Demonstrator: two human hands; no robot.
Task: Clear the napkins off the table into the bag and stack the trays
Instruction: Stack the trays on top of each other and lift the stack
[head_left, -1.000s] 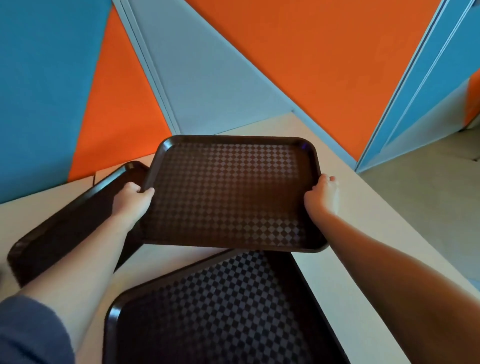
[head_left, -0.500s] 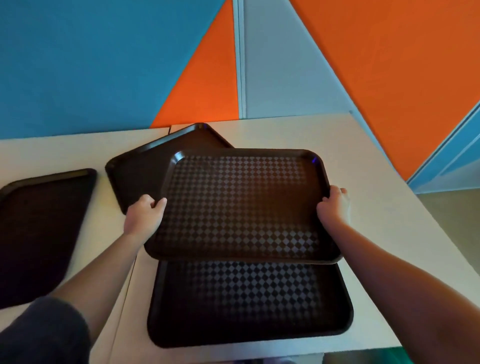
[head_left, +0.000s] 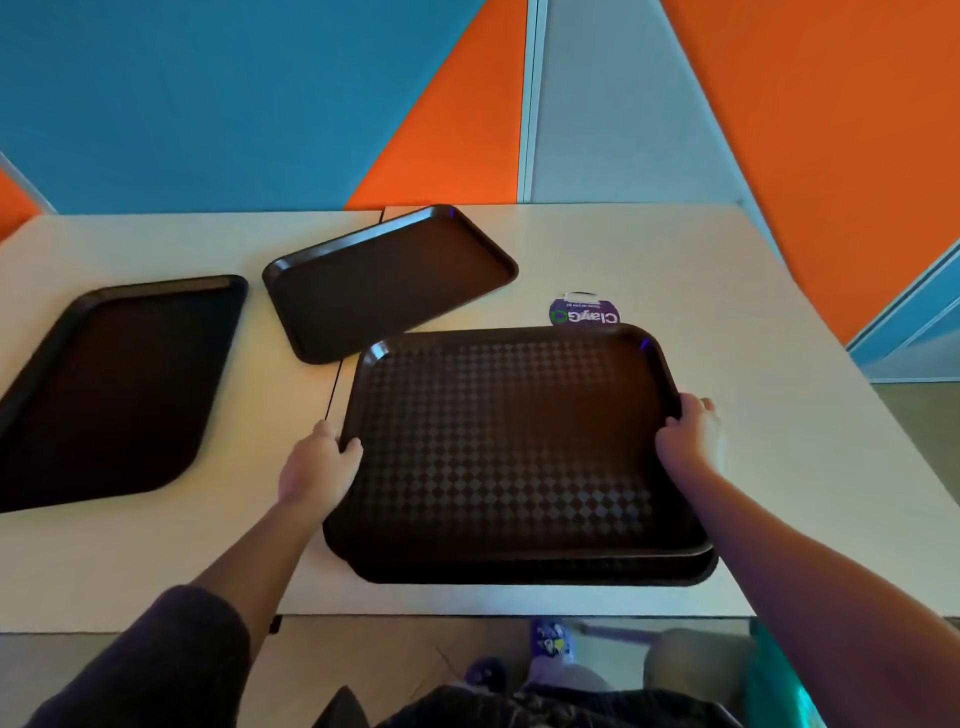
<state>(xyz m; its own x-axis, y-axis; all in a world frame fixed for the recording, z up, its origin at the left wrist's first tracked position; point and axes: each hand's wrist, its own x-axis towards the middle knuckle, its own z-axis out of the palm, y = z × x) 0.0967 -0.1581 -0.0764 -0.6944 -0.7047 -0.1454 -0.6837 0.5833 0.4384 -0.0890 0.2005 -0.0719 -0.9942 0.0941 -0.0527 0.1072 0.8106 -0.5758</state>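
Note:
A dark brown checkered tray lies on top of a second tray, whose rim shows below its near edge. My left hand grips the top tray's left rim. My right hand grips its right rim. Two more brown trays lie flat on the table: one askew behind the stack, one at the far left. No napkins show on the table.
The pale table ends at a near edge and at a right edge, with floor beyond. A purple round label lies just behind the stack. Something teal shows at the bottom right beside my legs. Coloured wall panels stand behind the table.
Both hands have brought the held tray toward me and down onto the near tray, so it now nearly covers it. My view has swung left, showing the two other trays.

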